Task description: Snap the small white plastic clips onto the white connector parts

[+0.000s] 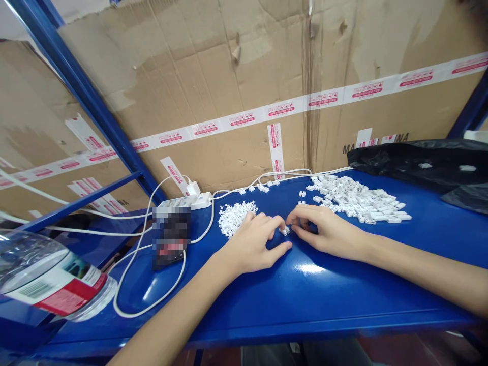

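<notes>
Over the middle of the blue tabletop (312, 290) my two hands meet at a small white plastic part (284, 231). My left hand (255, 241) has its bent index fingertip on this part, the thumb stretched out just in front of it. From the other side my right hand (328, 229) reaches in, fingers curled and thumb and index tips close together at the part's edge. Beyond my left hand lies a heap of tiny white pieces (234, 216). A larger pile of flat white plastic parts (358, 201) spreads behind my right hand.
A power strip (200, 201) with white cables and a dark, blurred-out device (171, 239) sit at left. A clear bottle (57, 279) stands nearer. Black plastic sheeting (419, 162) lies at back right, before a cardboard wall (229, 86). Several loose white parts (263, 187) line the back.
</notes>
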The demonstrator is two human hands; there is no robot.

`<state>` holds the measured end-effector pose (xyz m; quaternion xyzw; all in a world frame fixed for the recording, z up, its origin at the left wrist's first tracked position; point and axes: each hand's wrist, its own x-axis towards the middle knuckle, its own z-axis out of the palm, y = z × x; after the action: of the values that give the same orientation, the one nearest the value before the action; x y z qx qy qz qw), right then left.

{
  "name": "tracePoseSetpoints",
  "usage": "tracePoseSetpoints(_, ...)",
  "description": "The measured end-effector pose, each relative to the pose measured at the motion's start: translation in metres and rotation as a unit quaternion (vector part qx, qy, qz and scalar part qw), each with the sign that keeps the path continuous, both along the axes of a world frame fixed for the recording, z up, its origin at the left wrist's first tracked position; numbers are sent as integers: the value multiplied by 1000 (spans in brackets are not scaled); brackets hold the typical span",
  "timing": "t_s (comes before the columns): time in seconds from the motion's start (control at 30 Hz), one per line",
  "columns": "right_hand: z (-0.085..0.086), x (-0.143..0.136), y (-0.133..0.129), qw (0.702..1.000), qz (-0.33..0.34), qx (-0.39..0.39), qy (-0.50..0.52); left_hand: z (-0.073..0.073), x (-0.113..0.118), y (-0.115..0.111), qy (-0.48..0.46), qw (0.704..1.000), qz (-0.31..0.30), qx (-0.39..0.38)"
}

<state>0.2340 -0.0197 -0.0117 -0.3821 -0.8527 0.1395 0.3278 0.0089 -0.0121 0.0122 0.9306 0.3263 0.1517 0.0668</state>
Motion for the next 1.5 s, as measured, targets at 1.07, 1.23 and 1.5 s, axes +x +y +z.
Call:
tracePoseSetpoints(1.07, 2, 0, -2, 997, -56, 47, 14, -2, 6, -2, 15, 1000, -13, -18)
tracePoseSetpoints(1.23, 3, -1, -1, 998, -48, 25, 15, -4, 5, 2, 46, 993, 107, 10)
tracePoseSetpoints(1.5, 3, -3, 4, 992, -79, 91, 44, -4, 1, 10, -61, 989, 111, 76)
